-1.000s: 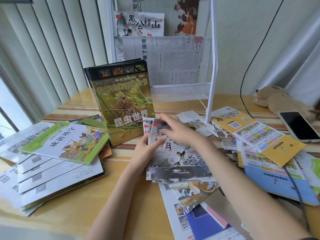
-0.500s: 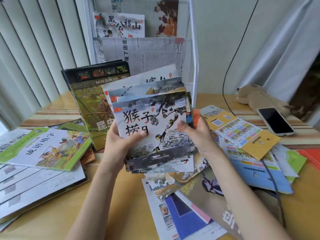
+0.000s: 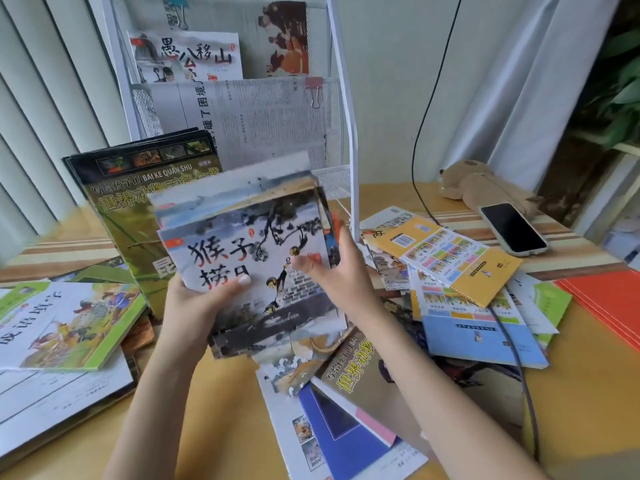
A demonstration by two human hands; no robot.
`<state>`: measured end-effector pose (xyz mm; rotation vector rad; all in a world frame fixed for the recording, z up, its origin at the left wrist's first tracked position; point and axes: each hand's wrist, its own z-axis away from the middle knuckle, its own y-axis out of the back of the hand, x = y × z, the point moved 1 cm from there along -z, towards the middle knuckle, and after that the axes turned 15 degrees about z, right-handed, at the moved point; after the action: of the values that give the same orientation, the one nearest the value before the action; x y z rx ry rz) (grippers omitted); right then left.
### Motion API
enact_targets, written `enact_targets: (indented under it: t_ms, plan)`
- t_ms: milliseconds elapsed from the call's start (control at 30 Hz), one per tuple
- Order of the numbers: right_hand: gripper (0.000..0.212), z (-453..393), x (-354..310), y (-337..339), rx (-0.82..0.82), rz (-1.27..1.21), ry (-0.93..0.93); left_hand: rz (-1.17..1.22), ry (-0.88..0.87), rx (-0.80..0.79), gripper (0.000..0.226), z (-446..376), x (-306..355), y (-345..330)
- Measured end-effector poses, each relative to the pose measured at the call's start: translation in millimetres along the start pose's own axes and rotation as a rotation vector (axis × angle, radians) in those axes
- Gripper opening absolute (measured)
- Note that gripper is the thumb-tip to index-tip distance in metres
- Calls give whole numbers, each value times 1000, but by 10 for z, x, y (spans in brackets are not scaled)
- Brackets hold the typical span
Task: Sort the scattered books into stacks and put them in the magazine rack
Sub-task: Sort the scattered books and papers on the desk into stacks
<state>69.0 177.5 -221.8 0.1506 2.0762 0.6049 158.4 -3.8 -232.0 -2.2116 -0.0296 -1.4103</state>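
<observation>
A stack of thin ink-painting picture books (image 3: 249,258) is held upright above the table between both hands. My left hand (image 3: 194,303) grips its lower left edge, thumb on the cover. My right hand (image 3: 329,271) grips the right edge, thumb on the front. Behind stands the white wire magazine rack (image 3: 353,140), holding a picture book (image 3: 194,57) and clipped papers (image 3: 256,119). A dark green insect encyclopedia (image 3: 131,202) leans upright against the rack. More books lie scattered on the wooden table (image 3: 225,410).
A green-edged book (image 3: 65,323) tops a pile at left. Yellow and blue books (image 3: 450,265) lie heaped at right, with an orange folder (image 3: 609,306). A phone (image 3: 512,228), a plush toy (image 3: 478,181) and a black cable (image 3: 419,140) are at the back right.
Both hands lifted the stack of picture books off the table and raised it upright. The stack now sits slightly higher and closer to the rack than half a second ago.
</observation>
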Motion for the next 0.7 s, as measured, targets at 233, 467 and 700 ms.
enact_targets:
  t_ms: [233,467,700]
  plan:
    - [51,-15,35,63,53,-89,37,-229,-170,-114,33,-16,242,-210]
    - [56,28,402,-117,-225,-66,-218,-106,-62,88,31,57,-105,-71]
    - [93,-60,310,-175,-21,-171,-219,-42,-41,153,45,23,-154,-52]
